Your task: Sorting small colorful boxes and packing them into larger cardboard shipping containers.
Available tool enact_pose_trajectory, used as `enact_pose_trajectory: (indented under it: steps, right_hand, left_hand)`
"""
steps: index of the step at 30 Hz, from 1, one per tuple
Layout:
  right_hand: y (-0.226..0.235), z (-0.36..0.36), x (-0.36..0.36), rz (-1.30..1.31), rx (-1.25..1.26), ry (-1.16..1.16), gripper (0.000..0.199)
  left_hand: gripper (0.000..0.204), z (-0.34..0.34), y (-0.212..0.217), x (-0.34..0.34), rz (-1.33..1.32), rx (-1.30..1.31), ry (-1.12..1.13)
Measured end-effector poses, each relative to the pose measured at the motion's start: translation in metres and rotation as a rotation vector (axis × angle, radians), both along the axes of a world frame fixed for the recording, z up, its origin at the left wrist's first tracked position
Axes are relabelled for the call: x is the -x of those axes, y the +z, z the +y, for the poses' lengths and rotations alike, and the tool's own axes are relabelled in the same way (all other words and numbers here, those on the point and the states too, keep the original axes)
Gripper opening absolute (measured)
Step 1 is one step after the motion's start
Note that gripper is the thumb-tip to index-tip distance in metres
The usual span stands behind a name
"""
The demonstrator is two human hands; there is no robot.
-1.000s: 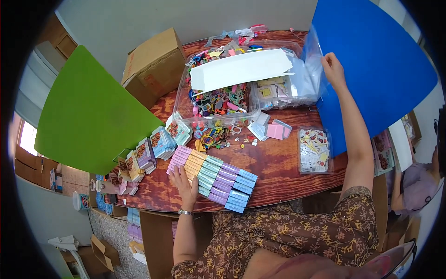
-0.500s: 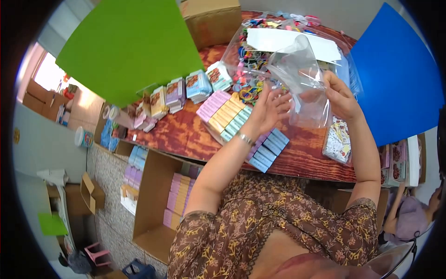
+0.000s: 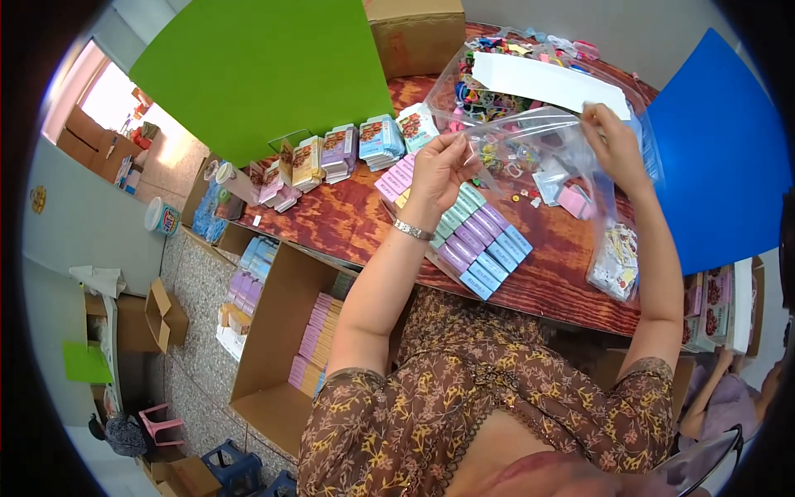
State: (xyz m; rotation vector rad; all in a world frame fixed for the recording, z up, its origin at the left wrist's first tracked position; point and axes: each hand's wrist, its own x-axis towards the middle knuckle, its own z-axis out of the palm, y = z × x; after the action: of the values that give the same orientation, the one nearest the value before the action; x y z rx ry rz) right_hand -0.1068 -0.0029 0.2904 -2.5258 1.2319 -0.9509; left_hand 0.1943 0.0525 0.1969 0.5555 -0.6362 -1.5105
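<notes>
A clear plastic bag (image 3: 542, 124) is stretched across above the table between my two hands. My left hand (image 3: 439, 170) pinches its left edge between thumb and fingers. At the other end, my right hand (image 3: 614, 145) has its fingers closed on the right edge. Beneath my left wrist stand rows of small boxes (image 3: 480, 219) in pink, green, purple and blue. Behind the film, a clear tray (image 3: 443, 95) holds many small colourful bands and trinkets, with a white card strip (image 3: 546, 83) lying over it. Pink and white pieces (image 3: 573, 200) show below the film.
Stacks of printed cards (image 3: 381, 141) line the table's back left, before a green panel (image 3: 265, 74). A blue panel (image 3: 712, 157) stands right. A packet of small white pieces (image 3: 614, 261) lies near the front edge. An open carton (image 3: 277, 364) with boxes sits on the floor, left.
My left hand has gone from open fingers beside the bag to pinching its edge. The bag, bunched and upright before, is now drawn out sideways between both hands. The view has shifted slightly.
</notes>
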Motion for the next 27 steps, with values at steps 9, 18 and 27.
enact_pose_trajectory:
  steps: [9,18,27]
  right_hand:
    - [-0.035,0.074,-0.131,-0.155,0.122,0.182,0.076]
    - [-0.022,0.039,-0.106,-0.537,-0.614,0.303,0.027]
    - [-0.024,0.051,-0.103,-0.306,-0.453,0.295,0.028]
  left_hand:
    - [0.014,0.028,0.028,0.018,0.074,-0.024,0.025]
    - [0.026,0.013,-0.002,0.023,-0.336,0.322,0.211]
    - [0.036,0.025,-0.011,0.066,0.34,-0.004,-0.275]
